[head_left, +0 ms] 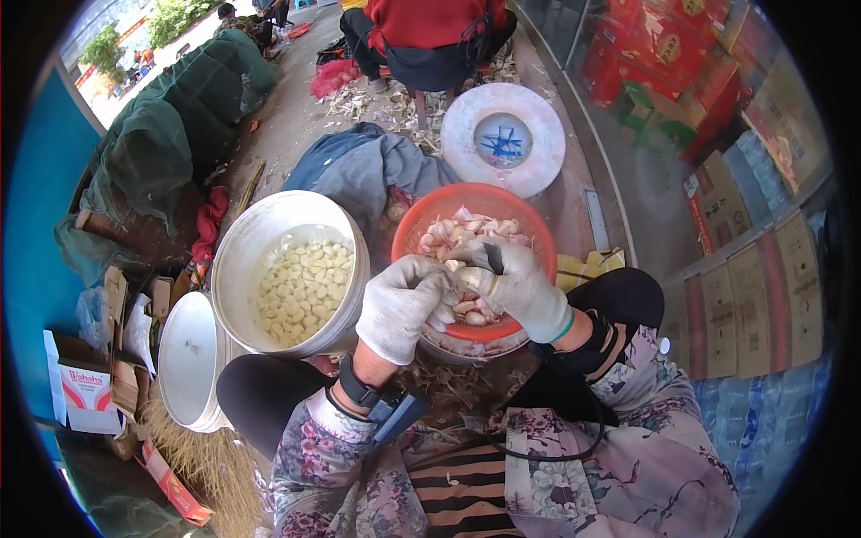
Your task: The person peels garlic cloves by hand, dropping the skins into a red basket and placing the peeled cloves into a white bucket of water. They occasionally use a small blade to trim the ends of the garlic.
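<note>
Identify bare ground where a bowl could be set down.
Bare concrete lies between the white bucket and green tarp, and right of the orange basin. Crowded: left hand and right hand over the basin; husks beyond the grey cloth.

One round white plastic bucket (269, 224) (its peeled garlic cloves (300, 287) are too many to count), one round orange plastic basin (421, 215), one white bucket lid (188, 359), two white-gloved hands: left hand (399, 305), right hand (516, 287).
</note>
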### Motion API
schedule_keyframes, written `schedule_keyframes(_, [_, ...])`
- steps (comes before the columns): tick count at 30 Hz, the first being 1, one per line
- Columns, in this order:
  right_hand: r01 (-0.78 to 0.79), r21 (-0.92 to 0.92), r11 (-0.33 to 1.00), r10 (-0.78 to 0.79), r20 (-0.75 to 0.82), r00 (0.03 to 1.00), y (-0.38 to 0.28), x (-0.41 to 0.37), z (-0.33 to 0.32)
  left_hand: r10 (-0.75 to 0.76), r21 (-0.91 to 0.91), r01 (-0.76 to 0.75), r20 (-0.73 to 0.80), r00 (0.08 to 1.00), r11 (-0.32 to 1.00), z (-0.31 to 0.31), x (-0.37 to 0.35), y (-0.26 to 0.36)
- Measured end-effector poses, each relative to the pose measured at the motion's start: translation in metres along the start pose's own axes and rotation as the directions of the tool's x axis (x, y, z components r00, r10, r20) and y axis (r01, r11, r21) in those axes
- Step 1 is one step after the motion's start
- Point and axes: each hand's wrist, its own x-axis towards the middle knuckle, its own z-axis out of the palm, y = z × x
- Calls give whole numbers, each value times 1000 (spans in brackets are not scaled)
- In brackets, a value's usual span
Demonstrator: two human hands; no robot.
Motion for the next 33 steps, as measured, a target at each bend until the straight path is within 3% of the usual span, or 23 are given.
schedule_keyframes(2, [-73, 239, 968, 69, 25, 997, -3, 1, 1, 6, -15, -6, -2, 1000, 1000, -1, -1, 2])
schedule_keyframes(6, [-184, 326, 927, 209, -45, 977, -43, -4, -2, 9, -109, -11, -20, 1000, 994, -15, 4, -6])
schedule_keyframes(9, [-85, 76, 994, 87, -34, 996, -24, -4, -5, 71, -107, -74, -28, 997, 992, -16, 2, -6])
schedule_keyframes(10, [48, -50, 998, -50, -33, 998, -14, 1, -2, 72, -64, -75, -43, 996, 995, -14, 1, -3])
schedule_keyframes(14, [-25, -37, 999, 25, 8, 1000, -22, -4, 2, 116, 103, -108, -83, 990, 989, -2, -7, 7])
schedule_keyframes(17, [-32, -229, 973, 34, 7, 999, -11, -5, 0, 174, 226, -147, -105, 979, 963, 6, -9, 9])
schedule_keyframes(23, [-46, -309, 950, 61, 38, 997, -27, -6, 2, 294, 392, -239, -84, 952, 888, 0, -6, -3])
schedule_keyframes(28, [55, -329, 943, -38, 58, 998, -17, -7, 5, 332, 506, -235, -108, 937, 830, 3, -8, 2])
schedule_keyframes(31, [80, -333, 939, -67, 48, 997, -15, -7, 6, 268, 416, -191, -135, 954, 889, 2, -6, -4])
schedule_keyframes(33, [56, -326, 944, -51, 25, 998, -20, -9, 6, 102, 204, -73, -138, 985, 976, -1, -5, 0])
